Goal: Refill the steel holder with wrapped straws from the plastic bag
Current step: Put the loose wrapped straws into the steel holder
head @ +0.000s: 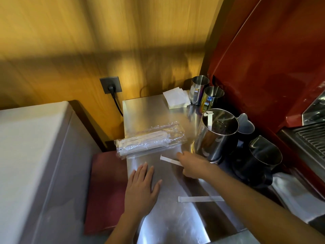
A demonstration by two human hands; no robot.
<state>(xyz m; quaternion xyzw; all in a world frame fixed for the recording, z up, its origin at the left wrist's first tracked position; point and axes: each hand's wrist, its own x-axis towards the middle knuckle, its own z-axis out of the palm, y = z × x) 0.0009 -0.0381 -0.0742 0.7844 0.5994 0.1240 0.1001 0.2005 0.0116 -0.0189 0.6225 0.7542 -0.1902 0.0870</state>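
Observation:
A clear plastic bag (149,140) full of paper-wrapped straws lies across the steel counter (146,110). The tall steel holder (214,136) stands to its right with one wrapped straw (209,118) leaning inside it. My right hand (191,166) is closed around one end of a wrapped straw (169,160) lying just below the bag. My left hand (142,187) rests flat on the counter, fingers spread, holding nothing. Another wrapped straw (200,199) lies loose on the counter under my right forearm.
Steel pitchers (198,88), (212,97) and dark jugs (263,155) crowd the right side beside a red espresso machine (272,59). White napkins (176,99) sit at the back. A white cloth (295,194) lies at right. A dark red surface (105,191) and a white appliance (35,155) are to the left.

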